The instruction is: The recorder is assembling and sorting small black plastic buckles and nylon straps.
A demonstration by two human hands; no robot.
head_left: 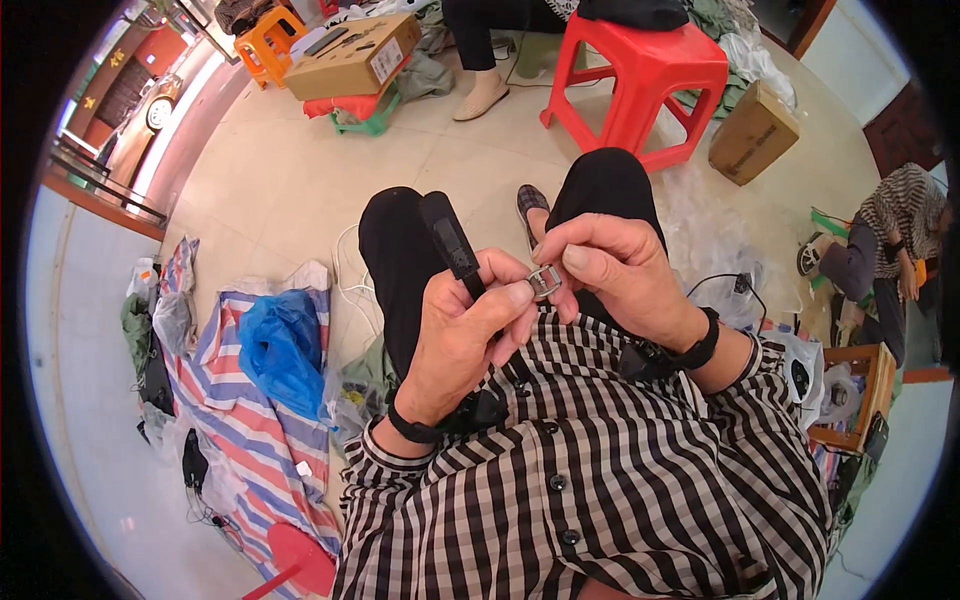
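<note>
In front of my lap, my left hand (pixel 462 320) pinches a small silver metal buckle (pixel 543 283) between thumb and fingers. A black strap (pixel 450 236) also passes through this hand, its flat, rounded end sticking up past the index finger. Whether strap and buckle are joined is hidden by the thumb. From the other side my right hand (pixel 640 285) closes in on the buckle, its bent index finger and thumb at the upper edge and a fingertip beside it. Each wrist wears a black band.
Left lies a striped sheet (pixel 225 375) with a blue plastic bag (pixel 282 350). Ahead stand a red stool (pixel 645 60) and a cardboard box (pixel 355 55) on a low stool. Another carton (pixel 755 132) is at the far right. Two other people sit nearby, partly visible.
</note>
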